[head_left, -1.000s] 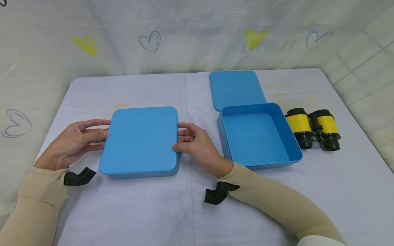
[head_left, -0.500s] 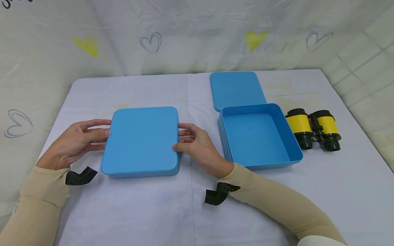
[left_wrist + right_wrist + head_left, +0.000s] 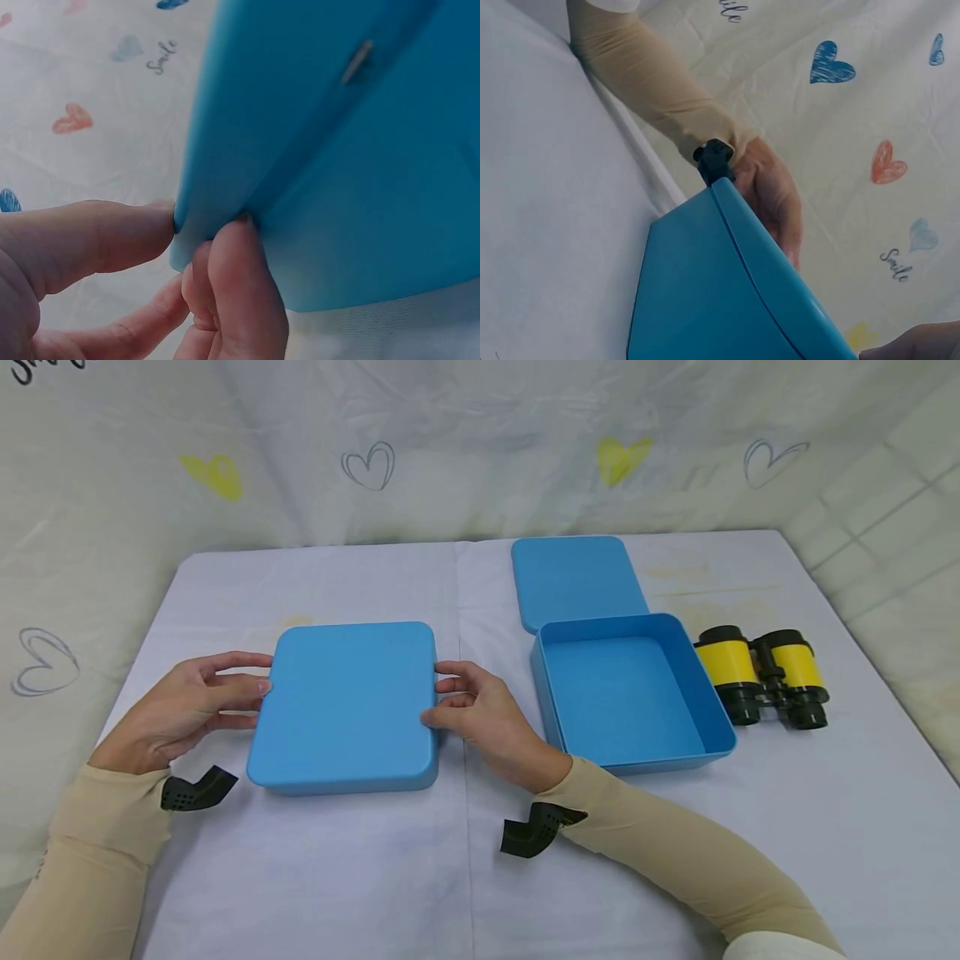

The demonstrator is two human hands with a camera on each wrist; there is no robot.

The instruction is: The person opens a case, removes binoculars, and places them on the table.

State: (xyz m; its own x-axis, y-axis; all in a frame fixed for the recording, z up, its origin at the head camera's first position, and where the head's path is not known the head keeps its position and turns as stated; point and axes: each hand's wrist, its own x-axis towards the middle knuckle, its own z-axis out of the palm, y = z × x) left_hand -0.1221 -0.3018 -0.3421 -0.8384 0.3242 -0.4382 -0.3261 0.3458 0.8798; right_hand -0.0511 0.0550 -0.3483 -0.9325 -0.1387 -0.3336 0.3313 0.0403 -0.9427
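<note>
A pale sheet (image 3: 487, 497) hangs behind the desk (image 3: 337, 877); the head view catches yellow and outlined hearts on it, while the red and solid blue ones, with the word "Smile", show only in the wrist views. The closed blue box (image 3: 345, 702) sits on the left half of the white-covered desk. From above it reads as one smooth, plain slab with rounded corners; the right wrist view adds a thin dark seam running along its side. To its right, in the head view alone, are an open blue box (image 3: 630, 693), a flat blue panel (image 3: 577, 577) behind that and yellow-and-black binoculars (image 3: 727, 662) just beside it. The left hand (image 3: 195, 706) pinches the closed box's left edge, a fingertip at the seam in its own wrist view. The right hand (image 3: 495, 722) grips the opposite edge, thumb near the top. Smallest, a slim silvery piece (image 3: 358, 61) in the seam appears only in the left wrist view.
</note>
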